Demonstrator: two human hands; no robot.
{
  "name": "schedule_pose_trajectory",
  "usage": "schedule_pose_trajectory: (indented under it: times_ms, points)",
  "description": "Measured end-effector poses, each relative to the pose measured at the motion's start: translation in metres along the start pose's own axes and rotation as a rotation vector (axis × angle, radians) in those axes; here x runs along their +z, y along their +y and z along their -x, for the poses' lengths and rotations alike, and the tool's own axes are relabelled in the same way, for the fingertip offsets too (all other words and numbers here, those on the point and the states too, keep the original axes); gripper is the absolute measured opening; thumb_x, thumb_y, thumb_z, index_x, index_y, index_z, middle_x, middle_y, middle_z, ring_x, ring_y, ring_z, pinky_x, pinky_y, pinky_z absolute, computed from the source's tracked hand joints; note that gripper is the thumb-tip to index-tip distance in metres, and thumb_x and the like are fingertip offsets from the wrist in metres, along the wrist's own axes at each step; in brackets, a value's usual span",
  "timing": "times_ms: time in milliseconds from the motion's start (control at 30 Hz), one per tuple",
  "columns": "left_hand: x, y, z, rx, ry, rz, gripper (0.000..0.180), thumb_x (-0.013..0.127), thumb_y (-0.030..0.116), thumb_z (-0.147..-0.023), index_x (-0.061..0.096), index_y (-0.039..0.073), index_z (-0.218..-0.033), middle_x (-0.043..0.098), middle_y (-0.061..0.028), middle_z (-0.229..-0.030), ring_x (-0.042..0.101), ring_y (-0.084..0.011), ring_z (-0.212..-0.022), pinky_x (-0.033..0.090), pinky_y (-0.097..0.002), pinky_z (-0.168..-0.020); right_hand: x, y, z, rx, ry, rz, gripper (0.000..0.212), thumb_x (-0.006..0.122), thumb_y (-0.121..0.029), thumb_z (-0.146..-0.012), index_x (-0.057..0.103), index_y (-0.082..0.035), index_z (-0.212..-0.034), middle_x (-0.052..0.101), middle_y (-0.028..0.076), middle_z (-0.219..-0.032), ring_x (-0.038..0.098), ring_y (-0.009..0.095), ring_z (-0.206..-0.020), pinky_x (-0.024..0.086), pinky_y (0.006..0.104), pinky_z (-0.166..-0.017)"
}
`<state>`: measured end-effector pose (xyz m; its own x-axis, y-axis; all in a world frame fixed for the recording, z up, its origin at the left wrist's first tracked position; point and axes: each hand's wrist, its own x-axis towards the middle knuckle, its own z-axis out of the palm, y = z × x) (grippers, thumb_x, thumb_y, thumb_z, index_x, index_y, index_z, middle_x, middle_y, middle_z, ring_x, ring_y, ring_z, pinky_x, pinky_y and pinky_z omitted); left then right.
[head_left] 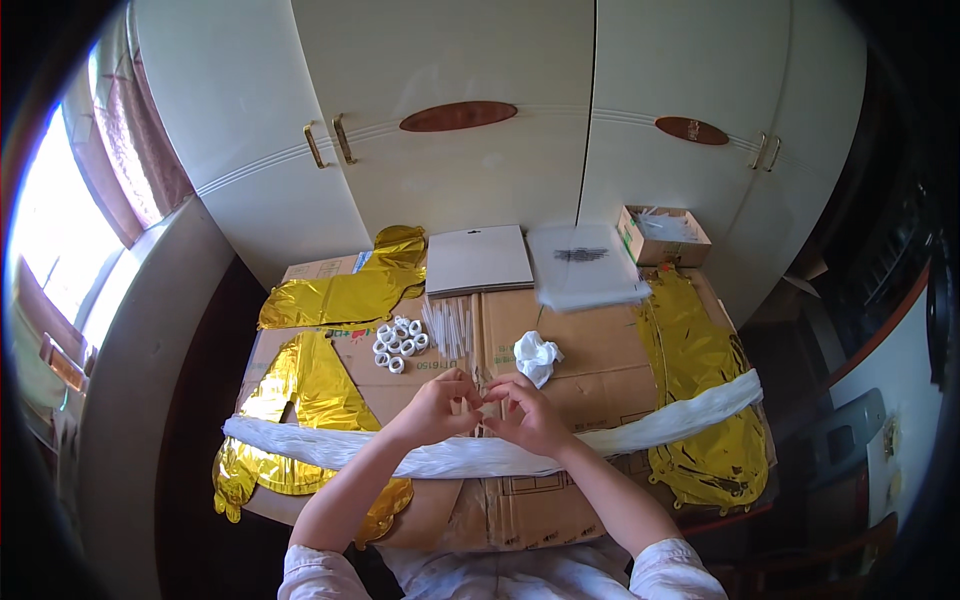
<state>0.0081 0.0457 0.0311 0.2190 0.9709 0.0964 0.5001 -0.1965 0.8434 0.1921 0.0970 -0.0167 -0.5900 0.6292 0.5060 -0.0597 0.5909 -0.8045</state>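
Note:
My left hand and my right hand meet over the middle of the cardboard, fingertips pinched close together. Whatever lies between them is too small to make out. Beneath my wrists a long bundle of white strands stretches from side to side. Just beyond my right hand sits a crumpled white piece of paper or plastic. Several clear thin tubes lie past my left hand, beside a cluster of small white rings.
Flat gold foil balloons lie at the left, another gold foil balloon at the right. Toward the back are a stack of pale boards, clear plastic bags and a small carton holding clear pieces. White cabinets stand behind.

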Motion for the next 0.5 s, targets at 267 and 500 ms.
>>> schedule_pose_trajectory:
  times_ms: [267, 500]
  points:
    - [-0.001, -0.008, 0.005, -0.277, -0.212, 0.638, 0.010, 0.060, 0.004, -0.075, 0.054, 0.002, -0.083, 0.051, 0.0012, -0.085, 0.048, -0.0066, -0.080, 0.039, -0.0222, -0.069, 0.005, 0.020, 0.007, 0.159, -0.085, -0.442, 0.019, 0.068, -0.019, -0.079, 0.055, -0.008, -0.088, 0.052, -0.002, -0.088, 0.044, 0.004, -0.070, 0.039, 0.0200, -0.060]
    - [0.005, -0.002, 0.009, -0.198, -0.124, 0.435, 0.013, 0.065, 0.009, -0.080, 0.057, 0.002, -0.088, 0.057, 0.0010, -0.081, 0.052, -0.0026, -0.076, 0.042, -0.0187, -0.065, 0.006, 0.023, 0.009, 0.234, -0.041, -0.497, 0.018, 0.065, -0.021, -0.082, 0.054, -0.008, -0.087, 0.049, -0.004, -0.075, 0.042, 0.002, -0.062, 0.038, 0.0185, -0.055]
